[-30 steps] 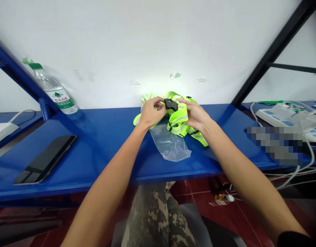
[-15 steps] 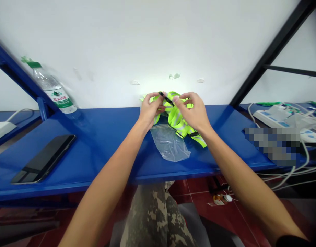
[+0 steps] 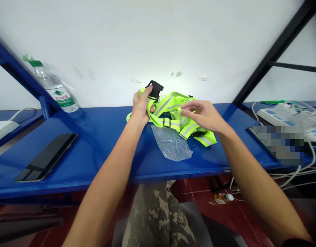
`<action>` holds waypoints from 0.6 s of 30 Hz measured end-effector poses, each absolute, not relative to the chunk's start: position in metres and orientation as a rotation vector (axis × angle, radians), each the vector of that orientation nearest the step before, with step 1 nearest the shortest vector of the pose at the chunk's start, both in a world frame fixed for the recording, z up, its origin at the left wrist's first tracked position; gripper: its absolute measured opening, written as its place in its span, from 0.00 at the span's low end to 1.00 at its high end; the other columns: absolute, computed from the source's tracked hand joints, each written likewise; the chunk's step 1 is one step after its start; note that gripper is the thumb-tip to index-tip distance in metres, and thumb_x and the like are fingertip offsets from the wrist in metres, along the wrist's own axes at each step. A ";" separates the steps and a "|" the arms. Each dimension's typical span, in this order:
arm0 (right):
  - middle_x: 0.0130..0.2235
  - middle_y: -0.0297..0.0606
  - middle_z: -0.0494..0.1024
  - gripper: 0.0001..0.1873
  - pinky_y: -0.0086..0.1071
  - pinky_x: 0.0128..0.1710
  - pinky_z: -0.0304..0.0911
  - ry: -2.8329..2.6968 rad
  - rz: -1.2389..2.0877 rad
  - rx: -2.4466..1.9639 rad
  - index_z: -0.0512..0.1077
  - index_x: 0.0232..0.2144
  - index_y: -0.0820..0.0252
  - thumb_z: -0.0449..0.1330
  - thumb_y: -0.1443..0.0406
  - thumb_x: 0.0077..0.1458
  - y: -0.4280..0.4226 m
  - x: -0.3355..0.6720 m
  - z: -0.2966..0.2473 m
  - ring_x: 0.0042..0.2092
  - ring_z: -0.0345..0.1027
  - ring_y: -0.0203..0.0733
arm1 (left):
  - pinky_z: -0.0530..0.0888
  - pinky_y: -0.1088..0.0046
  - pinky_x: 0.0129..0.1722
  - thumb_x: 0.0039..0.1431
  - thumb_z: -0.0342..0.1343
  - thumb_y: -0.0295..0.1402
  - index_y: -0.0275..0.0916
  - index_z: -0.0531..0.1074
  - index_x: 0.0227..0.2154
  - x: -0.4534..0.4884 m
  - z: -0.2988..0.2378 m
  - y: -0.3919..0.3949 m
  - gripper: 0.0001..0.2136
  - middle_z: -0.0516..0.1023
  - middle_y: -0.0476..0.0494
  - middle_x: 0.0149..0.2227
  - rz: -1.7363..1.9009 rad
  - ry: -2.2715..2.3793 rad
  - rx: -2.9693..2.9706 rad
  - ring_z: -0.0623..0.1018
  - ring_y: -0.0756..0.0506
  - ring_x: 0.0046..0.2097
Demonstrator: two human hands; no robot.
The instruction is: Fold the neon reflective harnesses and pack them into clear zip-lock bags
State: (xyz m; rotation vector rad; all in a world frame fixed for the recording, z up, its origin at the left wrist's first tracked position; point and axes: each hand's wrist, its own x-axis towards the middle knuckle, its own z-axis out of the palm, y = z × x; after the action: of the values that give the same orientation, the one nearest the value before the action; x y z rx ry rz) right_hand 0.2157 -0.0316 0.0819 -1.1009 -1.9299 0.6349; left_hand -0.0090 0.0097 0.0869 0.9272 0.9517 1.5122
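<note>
A neon yellow-green reflective strap harness (image 3: 170,103) with grey stripes lies bunched on the blue table in front of me. My left hand (image 3: 142,104) is closed on one strap end, with the thumb against its black plastic buckle (image 3: 155,90), held up near the wall. Over the right part of the bundle is my right hand (image 3: 201,113), its thumb and fingers a little apart and nothing visible between them. Whether its fingertips touch the strap I cannot tell. Black slide adjusters (image 3: 166,122) sit on the straps. A clear plastic bag (image 3: 173,145) lies flat, partly under the harness.
On the left are a black phone (image 3: 47,157) and a water bottle (image 3: 60,92) leaning near the wall. To the right lie a blurred-out flat object (image 3: 281,144), white power strips (image 3: 283,118) and cables. Metal frame posts rise at both sides.
The black buckle in my left hand has turned its broad face toward me and risen slightly. My right hand has moved right and down, away from it. More of the straps lies spread out.
</note>
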 end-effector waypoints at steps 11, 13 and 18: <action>0.42 0.43 0.80 0.09 0.44 0.50 0.68 -2.633 0.328 -1.284 0.80 0.31 0.57 0.61 0.60 0.51 -0.029 0.281 0.073 0.45 0.74 0.50 | 0.74 0.59 0.51 0.45 0.71 0.32 0.42 0.64 0.63 0.000 0.062 0.004 0.40 0.76 0.40 0.45 1.108 1.171 1.568 0.78 0.39 0.47; 0.40 0.42 0.81 0.10 0.44 0.48 0.68 -2.540 0.310 -1.230 0.80 0.31 0.56 0.58 0.60 0.54 -0.027 0.278 0.073 0.43 0.74 0.49 | 0.73 0.58 0.51 0.46 0.71 0.34 0.42 0.64 0.63 0.002 0.058 0.004 0.40 0.76 0.41 0.42 1.045 1.175 1.591 0.78 0.40 0.45; 0.36 0.39 0.83 0.10 0.46 0.45 0.71 -2.171 0.427 -1.145 0.80 0.31 0.54 0.63 0.57 0.55 -0.022 0.266 0.079 0.40 0.76 0.50 | 0.73 0.55 0.48 0.40 0.76 0.35 0.42 0.67 0.61 0.003 0.049 0.005 0.42 0.72 0.47 0.31 1.054 1.243 1.519 0.77 0.41 0.38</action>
State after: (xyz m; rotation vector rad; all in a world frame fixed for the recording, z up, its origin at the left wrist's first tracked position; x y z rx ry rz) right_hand 0.2656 -0.0223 0.0792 -1.1448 -2.1708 0.4271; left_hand 0.0032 0.0050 0.0495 1.5188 1.2428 1.0536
